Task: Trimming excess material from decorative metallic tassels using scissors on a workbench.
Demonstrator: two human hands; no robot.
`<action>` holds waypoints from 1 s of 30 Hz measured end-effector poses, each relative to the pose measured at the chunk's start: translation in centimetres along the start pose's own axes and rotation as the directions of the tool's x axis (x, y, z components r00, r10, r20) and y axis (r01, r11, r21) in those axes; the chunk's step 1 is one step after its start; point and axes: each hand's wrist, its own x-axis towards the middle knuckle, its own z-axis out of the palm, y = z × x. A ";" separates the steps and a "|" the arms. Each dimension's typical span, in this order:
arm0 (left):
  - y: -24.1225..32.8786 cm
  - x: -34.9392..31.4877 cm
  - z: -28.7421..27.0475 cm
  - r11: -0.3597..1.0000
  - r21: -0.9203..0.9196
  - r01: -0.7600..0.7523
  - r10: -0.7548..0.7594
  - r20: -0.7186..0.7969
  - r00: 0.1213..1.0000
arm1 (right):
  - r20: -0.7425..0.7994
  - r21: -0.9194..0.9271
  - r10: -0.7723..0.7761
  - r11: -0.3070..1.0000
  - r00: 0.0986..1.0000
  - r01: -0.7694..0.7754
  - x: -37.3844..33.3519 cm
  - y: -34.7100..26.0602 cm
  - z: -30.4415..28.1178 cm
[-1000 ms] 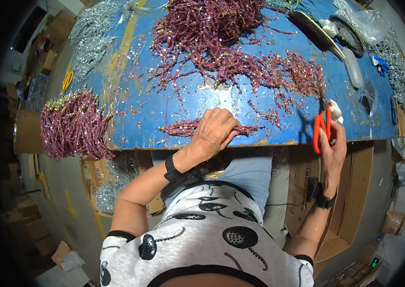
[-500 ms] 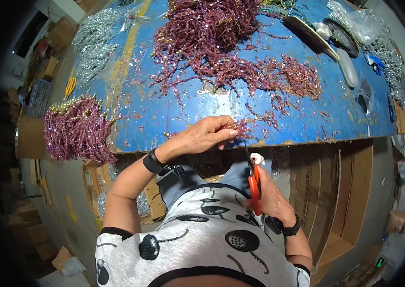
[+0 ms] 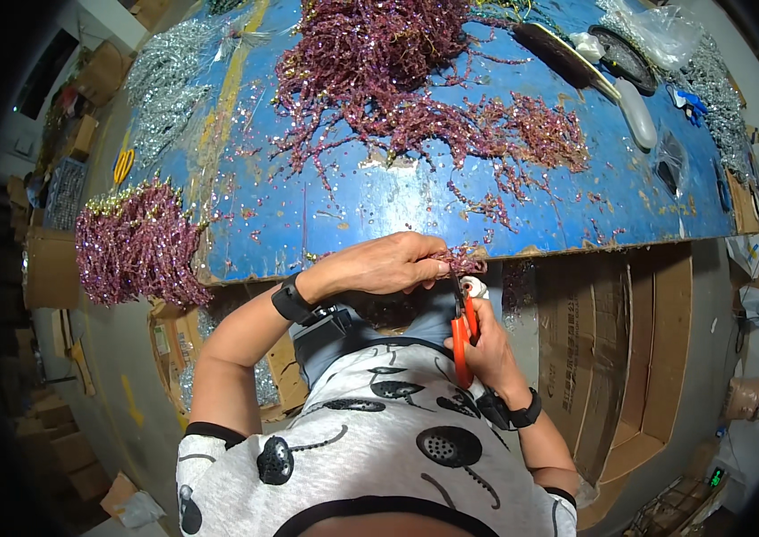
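At the table's near edge, my left hand (image 3: 388,263) pinches a short piece of pink glittery garland (image 3: 466,260) between thumb and fingers. Just to its right, my right hand (image 3: 491,345) is closed round red-handled scissors (image 3: 463,345), their blades pointing up at the garland piece; whether the blades touch it is hard to make out. A large tangled pile of the same pink garland (image 3: 375,54) lies on the blue table (image 3: 263,215) beyond my hands. Strands spread from it to the right. A bundle of pink strands with gold ends (image 3: 139,242) hangs over the left edge.
Silver tinsel (image 3: 164,94) and yellow-handled scissors (image 3: 123,165) lie at the left. A brush (image 3: 567,58), a black dish (image 3: 623,61) and blue-white gloves (image 3: 689,106) are at the far right. Cardboard boxes (image 3: 617,358) stand under the table.
My right hand has brought the scissors up and in toward the garland piece. The piece in my left hand has come slightly nearer to me, off the table edge.
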 end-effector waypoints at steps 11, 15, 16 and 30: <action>-1.4 1.5 -0.1 0.993 -0.100 0.068 -0.061 0.076 0.995 | -0.135 -0.018 -0.088 0.996 0.987 0.087 -0.1 2.6 0.7; -1.7 1.6 -0.1 0.992 -0.103 0.068 -0.060 0.075 0.995 | -0.131 0.008 -0.054 0.998 0.990 0.056 -0.1 2.6 0.5; -1.6 1.6 -0.1 0.992 -0.102 0.069 -0.061 0.078 0.995 | -0.135 0.005 -0.063 0.998 0.989 0.064 -0.1 2.7 0.6; -1.4 1.1 -0.1 0.977 -0.168 0.134 -0.100 0.196 0.975 | 0.093 -0.143 -0.034 0.989 0.995 0.048 -0.1 1.4 -1.0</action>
